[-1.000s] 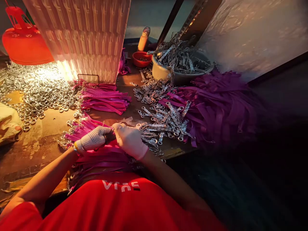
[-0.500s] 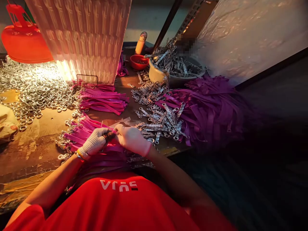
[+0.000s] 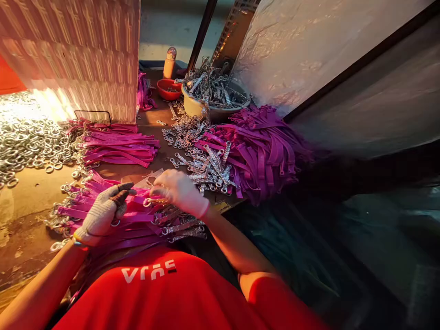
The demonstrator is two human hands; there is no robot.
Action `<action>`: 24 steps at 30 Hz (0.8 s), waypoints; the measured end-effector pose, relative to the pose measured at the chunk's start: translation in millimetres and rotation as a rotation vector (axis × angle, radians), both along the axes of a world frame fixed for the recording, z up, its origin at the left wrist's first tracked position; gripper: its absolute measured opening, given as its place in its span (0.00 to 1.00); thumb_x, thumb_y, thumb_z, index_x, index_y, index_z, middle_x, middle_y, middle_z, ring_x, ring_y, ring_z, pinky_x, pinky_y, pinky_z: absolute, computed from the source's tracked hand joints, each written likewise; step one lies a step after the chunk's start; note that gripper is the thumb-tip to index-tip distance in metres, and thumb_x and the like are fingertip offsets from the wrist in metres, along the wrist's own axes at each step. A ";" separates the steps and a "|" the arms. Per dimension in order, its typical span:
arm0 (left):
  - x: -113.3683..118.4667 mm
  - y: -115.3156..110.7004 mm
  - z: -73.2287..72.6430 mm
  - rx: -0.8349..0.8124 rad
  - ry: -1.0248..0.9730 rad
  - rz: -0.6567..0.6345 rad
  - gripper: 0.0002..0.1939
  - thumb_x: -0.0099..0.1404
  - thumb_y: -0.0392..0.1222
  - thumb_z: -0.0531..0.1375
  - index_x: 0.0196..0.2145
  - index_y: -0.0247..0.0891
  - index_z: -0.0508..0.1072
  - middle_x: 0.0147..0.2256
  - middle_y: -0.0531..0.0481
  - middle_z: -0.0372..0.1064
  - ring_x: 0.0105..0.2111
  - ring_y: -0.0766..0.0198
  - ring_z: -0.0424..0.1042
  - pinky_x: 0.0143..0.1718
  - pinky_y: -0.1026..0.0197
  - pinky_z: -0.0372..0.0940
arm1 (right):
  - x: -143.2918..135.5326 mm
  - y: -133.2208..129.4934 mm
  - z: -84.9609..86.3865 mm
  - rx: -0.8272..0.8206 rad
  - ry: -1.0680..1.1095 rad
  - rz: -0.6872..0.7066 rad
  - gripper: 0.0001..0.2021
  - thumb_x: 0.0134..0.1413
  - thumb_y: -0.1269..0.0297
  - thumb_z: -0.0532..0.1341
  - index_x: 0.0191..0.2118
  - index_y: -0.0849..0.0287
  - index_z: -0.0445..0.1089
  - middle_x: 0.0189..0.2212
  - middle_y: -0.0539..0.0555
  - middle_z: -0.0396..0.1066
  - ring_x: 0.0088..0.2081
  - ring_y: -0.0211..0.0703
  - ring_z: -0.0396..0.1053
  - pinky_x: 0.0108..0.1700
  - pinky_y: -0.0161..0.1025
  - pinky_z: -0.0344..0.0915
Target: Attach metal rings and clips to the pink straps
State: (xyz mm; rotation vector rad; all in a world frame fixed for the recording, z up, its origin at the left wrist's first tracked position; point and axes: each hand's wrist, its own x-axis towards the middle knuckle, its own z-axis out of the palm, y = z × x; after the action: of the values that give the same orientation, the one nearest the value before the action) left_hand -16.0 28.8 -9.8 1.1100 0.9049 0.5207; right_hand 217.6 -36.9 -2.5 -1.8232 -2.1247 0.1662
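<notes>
My left hand, in a white knit glove with dark fingertips, is over a layer of magenta straps. Its thumb and fingers are pinched together; what they hold, if anything, is too small to make out. A metal ring shows just below its palm. To the right, my right hand, in a smooth white glove, is closed with fingers curled down on a small metal link piece. A gap separates the two hands. Metal rings end the straps at the left, and silvery link pieces lie at their right ends.
Loose metal rings heap at the left. Behind the hands lies another strap bundle. Link pieces and a large strap pile are at the right. Farther back stand a full basin, a red bowl and a ribbed translucent panel.
My hands have moved apart from where they met over the straps. The view has turned right, so the bench things sit farther left. A link piece now shows at my right fingers.
</notes>
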 end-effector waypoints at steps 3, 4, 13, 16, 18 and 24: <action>-1.5 4.7 7.6 -0.360 -0.176 0.104 0.16 0.67 0.32 0.52 0.50 0.30 0.70 0.21 0.55 0.61 0.12 0.75 0.46 0.10 0.73 0.43 | 75.6 20.1 -11.1 0.209 0.047 -0.523 0.14 0.69 0.58 0.55 0.41 0.59 0.77 0.38 0.57 0.77 0.41 0.45 0.70 0.46 0.40 0.60; -0.7 5.9 9.9 -0.469 -0.223 0.121 0.15 0.67 0.30 0.49 0.48 0.30 0.69 0.23 0.54 0.63 0.12 0.75 0.47 0.09 0.73 0.43 | 100.7 28.0 -17.4 0.192 -0.013 -0.702 0.14 0.68 0.60 0.56 0.42 0.61 0.76 0.39 0.60 0.77 0.41 0.48 0.70 0.46 0.42 0.60; 18.6 -7.0 4.3 -0.692 -0.428 0.124 0.11 0.71 0.29 0.48 0.37 0.30 0.69 0.30 0.49 0.70 0.12 0.79 0.50 0.09 0.76 0.43 | 169.0 54.1 -61.6 -0.032 -0.332 -0.861 0.14 0.64 0.71 0.55 0.46 0.73 0.76 0.42 0.74 0.73 0.44 0.56 0.71 0.42 0.46 0.58; 16.8 -11.6 -1.7 -0.531 -0.292 0.136 0.07 0.70 0.36 0.56 0.38 0.29 0.72 0.25 0.51 0.68 0.11 0.79 0.49 0.09 0.74 0.42 | 153.0 51.3 -61.7 0.019 -0.341 -0.765 0.17 0.65 0.69 0.53 0.45 0.72 0.77 0.44 0.74 0.73 0.46 0.56 0.70 0.42 0.47 0.59; 13.4 -14.0 -3.3 -0.437 -0.234 0.106 0.10 0.69 0.41 0.59 0.38 0.30 0.72 0.21 0.55 0.63 0.11 0.78 0.48 0.08 0.73 0.42 | 140.5 54.1 -64.2 0.056 -0.317 -0.691 0.16 0.65 0.68 0.53 0.47 0.67 0.77 0.48 0.70 0.73 0.46 0.55 0.70 0.44 0.46 0.60; 0.5 -19.1 3.2 -0.412 -0.222 -0.054 0.11 0.68 0.45 0.60 0.32 0.34 0.69 0.19 0.57 0.58 0.11 0.76 0.48 0.09 0.71 0.41 | 105.2 73.8 -77.9 0.241 0.131 -0.497 0.15 0.59 0.66 0.55 0.45 0.61 0.77 0.47 0.64 0.77 0.48 0.52 0.72 0.53 0.47 0.66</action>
State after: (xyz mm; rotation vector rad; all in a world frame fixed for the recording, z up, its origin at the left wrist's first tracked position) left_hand -15.5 9.7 -6.6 0.6859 0.7426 0.3815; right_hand 322.8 36.9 -80.4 -2.0565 -1.4760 -0.0855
